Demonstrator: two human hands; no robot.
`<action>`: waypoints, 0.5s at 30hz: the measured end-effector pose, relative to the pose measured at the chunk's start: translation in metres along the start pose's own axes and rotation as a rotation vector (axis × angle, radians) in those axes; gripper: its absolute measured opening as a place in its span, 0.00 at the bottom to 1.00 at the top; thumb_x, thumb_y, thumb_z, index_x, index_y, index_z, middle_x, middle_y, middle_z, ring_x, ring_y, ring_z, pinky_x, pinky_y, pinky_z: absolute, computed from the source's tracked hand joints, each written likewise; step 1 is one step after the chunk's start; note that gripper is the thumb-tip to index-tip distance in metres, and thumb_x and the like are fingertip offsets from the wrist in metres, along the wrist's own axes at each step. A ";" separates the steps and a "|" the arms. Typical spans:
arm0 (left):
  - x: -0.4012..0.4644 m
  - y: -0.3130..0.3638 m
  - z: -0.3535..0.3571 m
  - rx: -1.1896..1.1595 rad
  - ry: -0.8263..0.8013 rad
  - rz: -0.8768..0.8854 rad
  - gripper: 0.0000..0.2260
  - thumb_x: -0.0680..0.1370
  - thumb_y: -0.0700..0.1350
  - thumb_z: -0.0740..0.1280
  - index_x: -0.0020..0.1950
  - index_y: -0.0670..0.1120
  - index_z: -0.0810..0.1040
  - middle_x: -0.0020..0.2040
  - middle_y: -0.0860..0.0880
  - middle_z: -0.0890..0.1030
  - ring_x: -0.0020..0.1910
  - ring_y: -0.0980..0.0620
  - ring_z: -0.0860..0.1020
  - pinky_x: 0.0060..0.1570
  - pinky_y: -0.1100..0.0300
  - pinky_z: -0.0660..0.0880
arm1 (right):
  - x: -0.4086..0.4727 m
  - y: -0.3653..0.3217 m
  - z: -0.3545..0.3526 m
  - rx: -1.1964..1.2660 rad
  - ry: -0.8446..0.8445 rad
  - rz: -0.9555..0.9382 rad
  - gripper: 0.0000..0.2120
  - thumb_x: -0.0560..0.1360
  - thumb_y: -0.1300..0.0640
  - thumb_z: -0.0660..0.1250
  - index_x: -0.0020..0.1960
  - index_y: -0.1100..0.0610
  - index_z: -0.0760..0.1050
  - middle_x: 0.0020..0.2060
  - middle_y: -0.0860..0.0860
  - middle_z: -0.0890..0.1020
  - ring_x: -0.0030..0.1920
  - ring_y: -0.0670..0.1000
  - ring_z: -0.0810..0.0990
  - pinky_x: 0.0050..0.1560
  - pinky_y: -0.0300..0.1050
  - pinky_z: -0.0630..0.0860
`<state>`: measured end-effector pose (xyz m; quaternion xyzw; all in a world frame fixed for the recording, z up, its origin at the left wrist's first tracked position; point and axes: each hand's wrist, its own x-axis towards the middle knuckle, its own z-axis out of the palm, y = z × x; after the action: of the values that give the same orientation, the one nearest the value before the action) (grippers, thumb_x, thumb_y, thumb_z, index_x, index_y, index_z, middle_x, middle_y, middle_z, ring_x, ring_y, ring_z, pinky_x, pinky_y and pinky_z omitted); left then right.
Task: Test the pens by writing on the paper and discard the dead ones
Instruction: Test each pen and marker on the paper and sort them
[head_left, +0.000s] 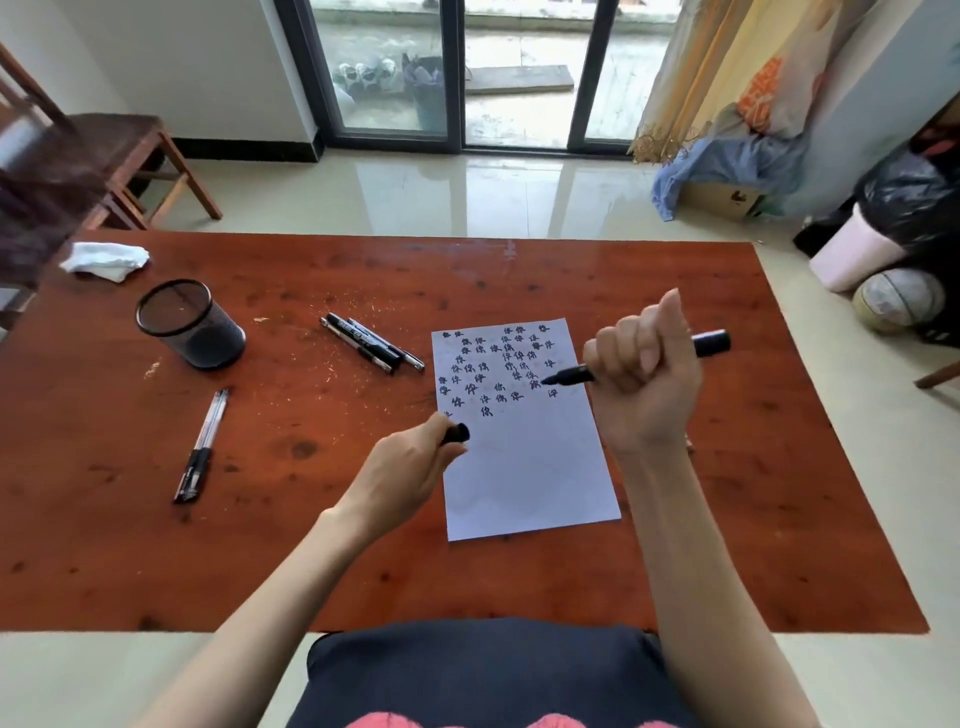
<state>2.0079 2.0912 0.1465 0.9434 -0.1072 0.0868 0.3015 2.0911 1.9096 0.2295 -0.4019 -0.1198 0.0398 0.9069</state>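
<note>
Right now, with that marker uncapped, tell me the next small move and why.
Probably lower the marker in the right hand until its tip meets the paper. The left hand already holds the cap off, the tip hovers over the written rows, and blank paper lies just below them.

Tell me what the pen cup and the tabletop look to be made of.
Pen cup: black wire mesh, probably metal; light shows through its fine grid wall, matte finish.
Tabletop: reddish wood or wood-look veneer; knots and grain streaks show, with a semi-gloss sheen.

glossy wood table (675, 312) — matt paper (535, 467), mesh cup (192, 332)
</note>
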 end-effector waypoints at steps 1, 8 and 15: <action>0.004 0.003 0.004 -0.023 -0.023 -0.025 0.16 0.77 0.51 0.57 0.48 0.38 0.73 0.36 0.41 0.80 0.32 0.39 0.76 0.31 0.60 0.61 | -0.002 0.012 -0.006 -0.036 0.036 0.027 0.21 0.68 0.44 0.68 0.23 0.52 0.66 0.17 0.43 0.64 0.20 0.42 0.61 0.25 0.34 0.64; 0.017 -0.004 0.033 0.055 0.052 -0.014 0.13 0.73 0.51 0.61 0.32 0.48 0.64 0.25 0.54 0.67 0.25 0.57 0.61 0.22 0.70 0.55 | -0.005 0.054 -0.058 -0.597 0.278 0.198 0.33 0.61 0.22 0.55 0.42 0.49 0.79 0.30 0.43 0.74 0.36 0.44 0.73 0.47 0.41 0.70; 0.031 -0.037 0.093 0.188 -0.048 -0.020 0.13 0.74 0.51 0.58 0.50 0.47 0.79 0.44 0.50 0.82 0.43 0.50 0.77 0.35 0.60 0.76 | 0.011 0.083 -0.103 -0.617 0.124 0.422 0.40 0.57 0.22 0.60 0.53 0.52 0.77 0.32 0.50 0.85 0.34 0.48 0.83 0.38 0.36 0.77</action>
<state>2.0564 2.0615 0.0588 0.9704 -0.0963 0.0708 0.2100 2.1290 1.8932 0.1038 -0.6735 0.0142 0.1634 0.7208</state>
